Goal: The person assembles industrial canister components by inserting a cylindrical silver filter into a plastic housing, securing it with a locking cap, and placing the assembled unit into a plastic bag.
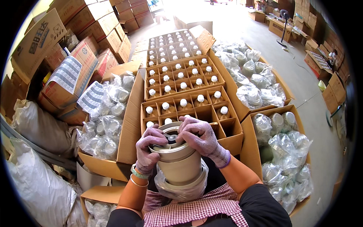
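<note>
In front of my body stands a beige-grey cylindrical plastic container [177, 166], its wide rim facing up. A clear plastic bag [170, 189] bunches around its lower part. My left hand [148, 148], in a lavender glove, grips the left side of the rim with curled fingers. My right hand [202, 137], gloved alike, is closed on the right side of the rim, its fingertips bent over the edge. Between the hands a dark round part [171, 138] shows inside the opening; fingers partly hide it. Just beyond sits a divided carton [230, 139] of white-capped bottles [183, 104], some compartments vacant.
More bottle cartons [181, 75] run back in a row. Open boxes of bagged plastic containers flank me at left [126, 140] and right [259, 159]. Stacked cartons [100, 28] and white sacks [41, 185] stand left. A fan [284, 15] is far right.
</note>
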Demonstrator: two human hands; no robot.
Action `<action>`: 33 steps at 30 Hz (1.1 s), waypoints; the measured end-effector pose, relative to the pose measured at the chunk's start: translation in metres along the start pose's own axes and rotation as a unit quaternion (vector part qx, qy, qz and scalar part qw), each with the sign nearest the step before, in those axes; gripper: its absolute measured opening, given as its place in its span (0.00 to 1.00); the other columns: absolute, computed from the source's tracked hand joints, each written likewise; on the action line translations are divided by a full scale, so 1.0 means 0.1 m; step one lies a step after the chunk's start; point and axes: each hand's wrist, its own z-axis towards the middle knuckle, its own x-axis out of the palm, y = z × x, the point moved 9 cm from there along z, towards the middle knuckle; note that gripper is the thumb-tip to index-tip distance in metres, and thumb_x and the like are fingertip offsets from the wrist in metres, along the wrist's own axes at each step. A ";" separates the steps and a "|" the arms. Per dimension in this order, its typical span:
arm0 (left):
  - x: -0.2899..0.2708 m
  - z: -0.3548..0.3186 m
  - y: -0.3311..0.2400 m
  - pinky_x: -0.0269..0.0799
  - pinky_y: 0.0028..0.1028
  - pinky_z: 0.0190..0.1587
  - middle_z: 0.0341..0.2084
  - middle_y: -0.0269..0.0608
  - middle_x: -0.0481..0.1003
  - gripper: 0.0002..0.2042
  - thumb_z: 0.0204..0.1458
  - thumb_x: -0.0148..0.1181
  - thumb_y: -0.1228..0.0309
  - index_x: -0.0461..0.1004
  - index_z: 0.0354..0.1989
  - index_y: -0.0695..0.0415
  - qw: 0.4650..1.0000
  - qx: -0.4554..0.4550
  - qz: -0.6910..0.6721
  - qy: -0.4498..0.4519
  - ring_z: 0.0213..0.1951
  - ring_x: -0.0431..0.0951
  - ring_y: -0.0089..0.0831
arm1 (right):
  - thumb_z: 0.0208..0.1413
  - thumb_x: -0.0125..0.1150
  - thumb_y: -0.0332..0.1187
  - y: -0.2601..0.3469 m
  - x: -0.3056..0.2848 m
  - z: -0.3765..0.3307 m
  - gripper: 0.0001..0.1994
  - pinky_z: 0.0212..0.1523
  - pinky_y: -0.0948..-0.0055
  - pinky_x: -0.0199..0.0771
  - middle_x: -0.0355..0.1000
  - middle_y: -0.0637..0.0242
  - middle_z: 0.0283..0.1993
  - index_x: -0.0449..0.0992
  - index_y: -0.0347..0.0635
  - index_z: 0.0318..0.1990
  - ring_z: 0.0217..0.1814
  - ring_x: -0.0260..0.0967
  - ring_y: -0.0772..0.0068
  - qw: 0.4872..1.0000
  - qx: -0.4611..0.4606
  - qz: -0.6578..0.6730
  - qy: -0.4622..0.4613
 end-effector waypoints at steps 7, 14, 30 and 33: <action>0.05 -0.20 -0.14 0.62 0.44 0.65 0.37 0.37 0.81 0.20 0.41 0.75 0.56 0.85 0.39 0.55 0.996 -0.013 0.089 -0.006 0.46 0.77 0.37 | 0.59 0.51 0.31 -0.34 -0.02 -0.08 0.15 0.74 0.53 0.59 0.77 0.65 0.32 0.84 0.37 0.29 0.46 0.75 0.67 0.993 0.023 0.116 0.020; 0.32 -0.19 -0.67 0.69 0.41 0.54 0.36 0.36 0.82 0.16 0.40 0.77 0.63 0.82 0.38 0.53 0.945 0.045 0.321 -0.031 0.42 0.79 0.39 | 0.64 0.46 0.35 -0.47 0.04 -0.09 0.18 0.73 0.47 0.63 0.75 0.60 0.30 0.77 0.36 0.26 0.50 0.74 0.56 0.975 -0.002 0.221 0.016; -0.36 0.10 -0.06 0.64 0.43 0.66 0.42 0.49 0.80 0.27 0.70 0.44 0.50 0.80 0.35 0.62 0.988 -0.034 -0.062 -0.137 0.54 0.77 0.44 | 0.67 0.56 0.47 0.14 -0.13 -0.14 0.23 0.63 0.61 0.71 0.79 0.56 0.50 0.80 0.33 0.54 0.57 0.75 0.59 0.993 -0.036 0.007 -0.112; -0.05 0.07 0.27 0.63 0.44 0.67 0.36 0.49 0.81 0.27 0.69 0.46 0.51 0.80 0.30 0.62 0.985 -0.018 -0.171 0.031 0.53 0.77 0.44 | 0.55 0.69 0.34 0.78 0.42 -0.16 0.09 0.66 0.51 0.64 0.79 0.62 0.44 0.84 0.45 0.42 0.53 0.75 0.58 0.948 -0.081 -0.307 -0.033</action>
